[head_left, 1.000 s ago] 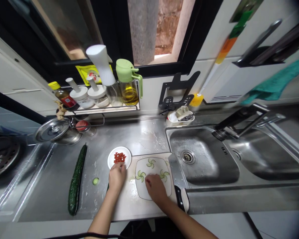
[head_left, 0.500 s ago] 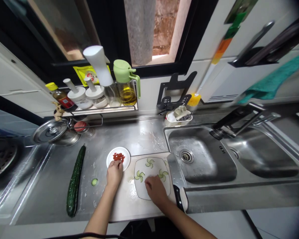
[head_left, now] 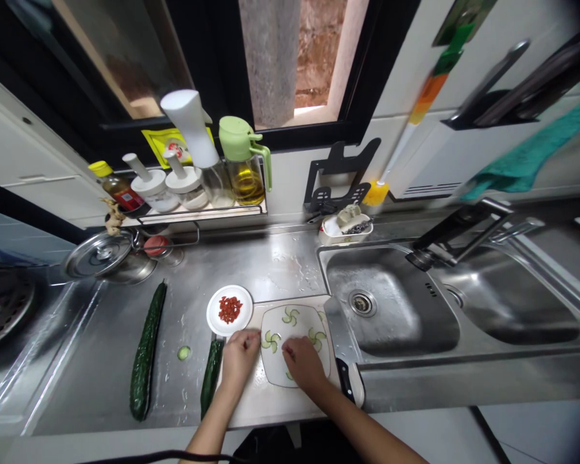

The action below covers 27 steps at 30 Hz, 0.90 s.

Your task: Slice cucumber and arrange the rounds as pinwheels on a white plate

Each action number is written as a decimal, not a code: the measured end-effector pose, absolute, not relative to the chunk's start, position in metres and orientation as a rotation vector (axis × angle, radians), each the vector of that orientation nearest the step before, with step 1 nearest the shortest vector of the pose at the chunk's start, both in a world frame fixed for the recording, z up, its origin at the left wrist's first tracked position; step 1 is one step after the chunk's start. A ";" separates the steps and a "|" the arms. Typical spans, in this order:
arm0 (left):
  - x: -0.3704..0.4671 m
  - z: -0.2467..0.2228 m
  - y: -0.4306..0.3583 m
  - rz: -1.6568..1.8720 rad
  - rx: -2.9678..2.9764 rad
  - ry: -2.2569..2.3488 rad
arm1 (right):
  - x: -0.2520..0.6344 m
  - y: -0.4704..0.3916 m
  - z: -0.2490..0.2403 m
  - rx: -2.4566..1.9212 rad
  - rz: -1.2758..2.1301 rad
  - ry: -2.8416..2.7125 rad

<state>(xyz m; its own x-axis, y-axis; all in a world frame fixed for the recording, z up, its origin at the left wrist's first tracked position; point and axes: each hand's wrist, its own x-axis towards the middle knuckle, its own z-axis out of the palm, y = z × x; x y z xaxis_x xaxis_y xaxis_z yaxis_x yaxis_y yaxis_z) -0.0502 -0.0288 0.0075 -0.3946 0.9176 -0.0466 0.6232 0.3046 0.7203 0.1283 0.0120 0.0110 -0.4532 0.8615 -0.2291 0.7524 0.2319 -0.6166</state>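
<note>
A squarish white plate (head_left: 283,367) with curved cucumber slices laid in pinwheels (head_left: 270,341) rests on the pale cutting board (head_left: 256,406). My left hand (head_left: 240,354) is closed at the plate's left edge, its fingertips pinched; whatever they hold is too small to name. Over the middle of the plate, my right hand (head_left: 302,362) is closed too, with its fingertips together and their contents hidden. Small red pieces (head_left: 229,310) lie in a round white dish (head_left: 213,320) above my left hand. A shorter cucumber (head_left: 211,377) lies left of my left wrist.
A long cucumber (head_left: 147,354) and a small cucumber end (head_left: 183,352) lie on the steel counter at left. A cleaver with a black handle (head_left: 345,379) lies beside the board's right edge, near the sink (head_left: 386,296). Condiment bottles (head_left: 241,167) stand on the rack behind.
My left hand has moved right and down, from the red pieces to the plate's left edge, uncovering the dish and the shorter cucumber. My right hand has barely moved.
</note>
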 end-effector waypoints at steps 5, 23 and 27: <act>-0.025 0.004 -0.032 0.856 1.314 2.045 | 0.126 0.015 0.009 -1.523 1.021 -2.349; -0.013 -0.007 -0.032 0.797 1.332 2.140 | 0.114 0.016 0.000 -1.421 0.973 -2.422; -0.012 -0.006 -0.033 0.790 1.394 2.131 | 0.113 0.016 -0.003 -1.414 0.970 -2.413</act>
